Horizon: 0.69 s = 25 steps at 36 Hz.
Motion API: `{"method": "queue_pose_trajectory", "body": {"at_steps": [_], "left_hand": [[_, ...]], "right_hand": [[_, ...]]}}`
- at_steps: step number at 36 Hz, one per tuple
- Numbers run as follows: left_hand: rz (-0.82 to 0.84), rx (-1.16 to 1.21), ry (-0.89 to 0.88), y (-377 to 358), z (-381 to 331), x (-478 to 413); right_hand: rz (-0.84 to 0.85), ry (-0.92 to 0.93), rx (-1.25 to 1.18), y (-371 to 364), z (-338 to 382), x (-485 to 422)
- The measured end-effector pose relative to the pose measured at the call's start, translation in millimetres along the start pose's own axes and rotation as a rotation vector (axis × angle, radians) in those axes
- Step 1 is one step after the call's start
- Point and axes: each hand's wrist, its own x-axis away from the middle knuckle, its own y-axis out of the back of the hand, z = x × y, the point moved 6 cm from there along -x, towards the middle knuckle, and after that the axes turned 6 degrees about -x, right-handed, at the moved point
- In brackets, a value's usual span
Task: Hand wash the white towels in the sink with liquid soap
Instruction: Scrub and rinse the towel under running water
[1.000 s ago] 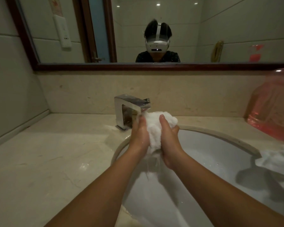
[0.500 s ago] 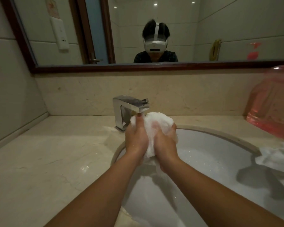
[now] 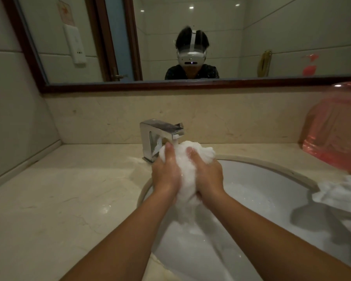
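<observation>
Now, towel [image 3: 187, 169]: white, bunched into a wet ball, clamped between both sets of fingers, held over the sink's far-left part.
Left hand [image 3: 166, 175]: fingers [image 3: 169, 154] curled round the towel's left side, one tip up near the top of the ball.
Right hand [image 3: 209, 175]: fingers wrapped round the towel's right side, one tip pressed into its top; a fold bulges out past them to the right.
Tap [image 3: 160, 134]: chrome, just beyond the left fingertips, its spout ending right above them.
Water [image 3: 175, 141]: thin stream from the spout, landing on the towel between the two uppermost fingertips.
Sink [image 3: 261, 179]: white bowl below the fingers, foam flecks on its wall right of the right fingers.
Second towel [image 3: 342, 195]: white, draped over the sink's rim, well right of the right fingers.
Bag [image 3: 336, 142]: pink, see-through, blurred, on the counter [image 3: 59, 199] beyond the second towel.
Mirror [image 3: 272, 37]: above and beyond the fingers, showing a person in a headset.
</observation>
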Motion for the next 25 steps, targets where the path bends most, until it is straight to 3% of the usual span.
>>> {"method": "queue_pose_trajectory", "body": {"at_steps": [3, 9, 13, 16, 19, 22, 25], "left_hand": [[0.059, 0.046, 0.008, -1.5, -1.0, -0.5], [0.3, 0.159, 0.18, -16.6, 22.4, -11.3], [0.22, 0.179, 0.2, -12.3, 21.8, -16.5], [0.162, 0.187, 0.201, -3.9, 11.9, -10.0], [0.09, 0.173, 0.208, 0.1, 13.1, -11.2], [0.047, 0.14, 0.143, 2.1, 9.5, -10.7], [0.066, 0.035, 0.059, -1.4, 7.2, -11.2]], "right_hand": [[0.066, 0.05, -0.102, -1.0, 9.5, 2.0], [0.086, -0.032, -0.139, 0.9, 4.8, 1.1], [0.11, 0.005, -0.183, -4.4, 9.4, -0.1], [0.172, -0.083, -0.278, -10.3, 6.8, -3.7], [0.185, -0.078, -0.155, -9.6, 8.7, -5.0], [0.144, -0.028, -0.067, -4.5, 12.1, -9.0], [0.179, 0.019, -0.135, -4.9, 12.9, -8.0]]}}
